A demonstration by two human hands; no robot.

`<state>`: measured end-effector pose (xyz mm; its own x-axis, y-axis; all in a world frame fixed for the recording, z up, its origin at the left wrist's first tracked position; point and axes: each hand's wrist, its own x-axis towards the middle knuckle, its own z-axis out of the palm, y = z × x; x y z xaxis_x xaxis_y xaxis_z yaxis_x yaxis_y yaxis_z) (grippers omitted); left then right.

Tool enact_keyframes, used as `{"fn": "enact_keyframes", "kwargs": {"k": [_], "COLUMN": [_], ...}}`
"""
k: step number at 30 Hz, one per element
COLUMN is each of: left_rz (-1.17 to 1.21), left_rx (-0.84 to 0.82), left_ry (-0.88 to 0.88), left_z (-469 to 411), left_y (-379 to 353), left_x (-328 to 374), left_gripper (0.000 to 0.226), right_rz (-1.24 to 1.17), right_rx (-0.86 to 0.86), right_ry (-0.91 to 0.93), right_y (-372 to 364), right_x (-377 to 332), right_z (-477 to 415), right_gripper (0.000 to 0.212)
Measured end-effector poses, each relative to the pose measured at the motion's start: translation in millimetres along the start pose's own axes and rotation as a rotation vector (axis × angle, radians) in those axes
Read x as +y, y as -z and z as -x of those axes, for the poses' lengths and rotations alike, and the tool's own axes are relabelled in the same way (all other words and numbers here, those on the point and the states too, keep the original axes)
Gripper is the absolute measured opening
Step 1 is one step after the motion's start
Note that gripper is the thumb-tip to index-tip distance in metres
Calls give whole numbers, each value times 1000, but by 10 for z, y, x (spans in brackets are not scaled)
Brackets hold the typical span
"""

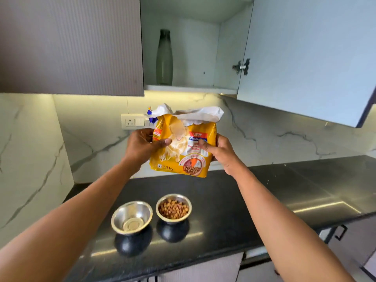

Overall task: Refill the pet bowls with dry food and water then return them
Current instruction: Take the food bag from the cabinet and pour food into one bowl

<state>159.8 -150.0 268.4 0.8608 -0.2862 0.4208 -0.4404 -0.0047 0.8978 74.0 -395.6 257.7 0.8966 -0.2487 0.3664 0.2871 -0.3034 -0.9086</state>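
Note:
A yellow dry-food bag (183,147) with its white top folded open is held upright in the air above the black counter (234,210). My left hand (142,145) grips its left side and my right hand (220,152) grips its right side. Below on the counter stand two steel bowls. The left bowl (131,217) is bare inside. The right bowl (173,208) holds brown kibble.
An upper cabinet stands open, its door (309,58) swung out to the right above the counter. A dark glass bottle (164,58) stands on the cabinet shelf. A wall socket (133,121) sits behind the bag. Marble walls close in the left corner.

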Motion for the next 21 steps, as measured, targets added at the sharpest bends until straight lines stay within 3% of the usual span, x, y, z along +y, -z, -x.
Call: {"fn": "enact_keyframes", "kwargs": {"k": [5,12,21], "left_rz": [-28,-1,-39], "left_rx": [82,130,168], "left_ry": [-93,-202,-253], "left_z": [-577,-1430,-2613], "left_y": [14,-147,-622], "left_x": [594,1259,1431], "left_gripper": [29,38,28], "right_rz": [56,182,283], "right_rx": [110,271,329], "right_ry": [118,238,310], "right_y": [170,489,962], "right_x": [-667,-1387,-1580], "right_z": [-442,-1246,-2447], "right_gripper": [10,36,37]}}
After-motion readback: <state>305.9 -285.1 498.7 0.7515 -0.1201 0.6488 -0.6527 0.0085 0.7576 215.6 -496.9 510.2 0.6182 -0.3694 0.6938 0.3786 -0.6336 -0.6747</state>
